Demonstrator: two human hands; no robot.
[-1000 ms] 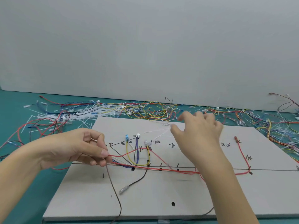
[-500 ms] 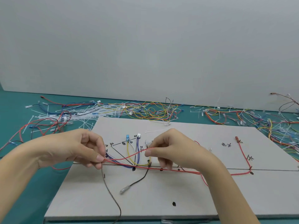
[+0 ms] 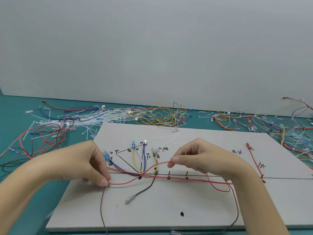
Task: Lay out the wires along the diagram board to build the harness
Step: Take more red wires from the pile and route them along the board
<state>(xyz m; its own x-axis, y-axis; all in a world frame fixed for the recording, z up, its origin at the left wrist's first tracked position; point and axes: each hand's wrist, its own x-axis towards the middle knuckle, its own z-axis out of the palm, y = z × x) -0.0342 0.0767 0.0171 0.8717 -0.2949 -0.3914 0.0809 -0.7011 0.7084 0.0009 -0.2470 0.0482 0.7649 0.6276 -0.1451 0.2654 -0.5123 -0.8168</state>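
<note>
A plain pale grey wall (image 3: 152, 48) fills the upper half of the view, smooth and unmarked, lit evenly with no hard shadows. It meets the worktop (image 3: 15, 116) along a straight line that slopes slightly downward to the right. The worktop has a teal green surface, matte, stretching across the full width and running on toward the viewer on the left.

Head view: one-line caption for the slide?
Left hand and right hand pinch a red wire stretched above the diagram board.
</note>
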